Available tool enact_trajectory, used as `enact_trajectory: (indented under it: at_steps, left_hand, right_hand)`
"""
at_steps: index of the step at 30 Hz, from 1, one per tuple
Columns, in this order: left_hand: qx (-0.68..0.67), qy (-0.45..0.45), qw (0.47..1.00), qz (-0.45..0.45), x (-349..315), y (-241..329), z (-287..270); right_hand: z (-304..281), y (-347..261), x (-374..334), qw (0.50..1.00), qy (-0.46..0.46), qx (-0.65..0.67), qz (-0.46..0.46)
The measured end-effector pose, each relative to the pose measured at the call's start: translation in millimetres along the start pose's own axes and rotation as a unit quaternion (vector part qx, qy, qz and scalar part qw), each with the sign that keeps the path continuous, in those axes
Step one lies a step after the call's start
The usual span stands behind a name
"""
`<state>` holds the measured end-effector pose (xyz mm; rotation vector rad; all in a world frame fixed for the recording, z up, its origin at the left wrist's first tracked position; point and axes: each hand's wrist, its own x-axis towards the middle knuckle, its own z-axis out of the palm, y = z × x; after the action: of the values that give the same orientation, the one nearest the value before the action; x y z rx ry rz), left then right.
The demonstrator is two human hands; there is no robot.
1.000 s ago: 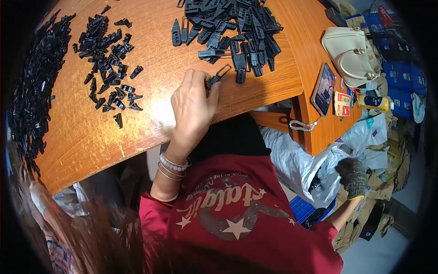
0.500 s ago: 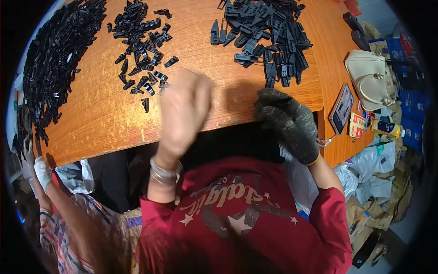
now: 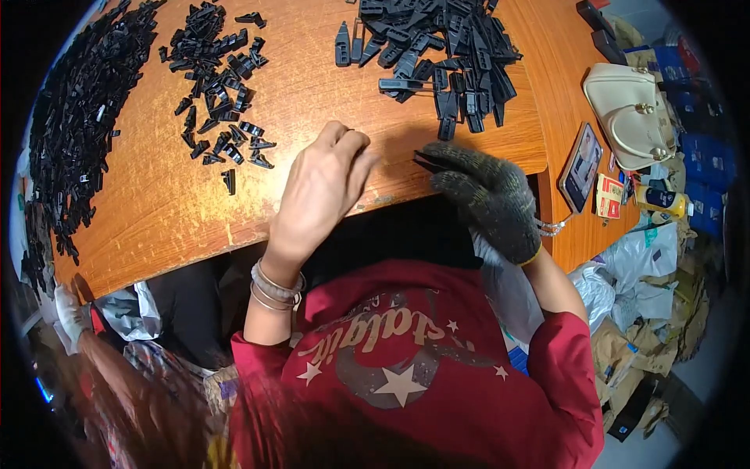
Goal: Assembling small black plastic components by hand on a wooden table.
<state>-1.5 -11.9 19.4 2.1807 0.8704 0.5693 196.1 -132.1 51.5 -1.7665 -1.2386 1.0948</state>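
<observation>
My left hand [image 3: 320,181], bare with bangles at the wrist, hovers over the table's front edge. Its fingers are curled together, slightly blurred; a small dark spot shows at the fingertips, and what they pinch is too small to make out. To its right is my right hand [image 3: 488,191], in a dark knitted glove, closed on a thin black plastic piece [image 3: 426,162] that pokes out of the fingertips. Beyond the left hand lie scattered small black plastic clips [image 3: 226,98]. A pile of longer, tapered black plastic pieces [image 3: 461,59] lies beyond the right hand.
A larger heap of small black parts [image 3: 86,117] covers the left of the wooden table [image 3: 305,62]. At right are a phone [image 3: 582,168], a cream handbag [image 3: 629,117] and a yellow bottle [image 3: 664,201]. Another person's gloved hand [image 3: 70,316] is by the left corner.
My left hand has come down and right, closer to my right hand, its fingers now clearer. A thin black piece now shows at my right fingertips. The whole view has shifted slightly.
</observation>
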Motion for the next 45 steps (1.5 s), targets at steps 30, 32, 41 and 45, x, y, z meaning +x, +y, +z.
enact_trajectory:
  at_steps: [30,32,41,45]
  left_hand:
    - [-0.114,0.103,0.988,0.022,-12.2,-17.8,20.3]
    - [-0.107,0.086,0.99,0.032,-12.9,-17.3,19.8]
    - [-0.122,0.129,0.984,0.024,-16.2,-2.5,30.4]
    - [-0.123,0.129,0.984,0.009,-12.2,-6.7,34.4]
  right_hand:
    - [42.6,-25.0,70.3,0.828,-0.026,-0.348,-0.439]
    - [42.2,-41.1,66.4,0.784,-0.015,-0.424,-0.454]
    - [38.8,-37.5,78.7,0.816,-0.131,-0.438,-0.353]
    - [27.4,-33.9,77.0,0.813,-0.103,-0.41,-0.402]
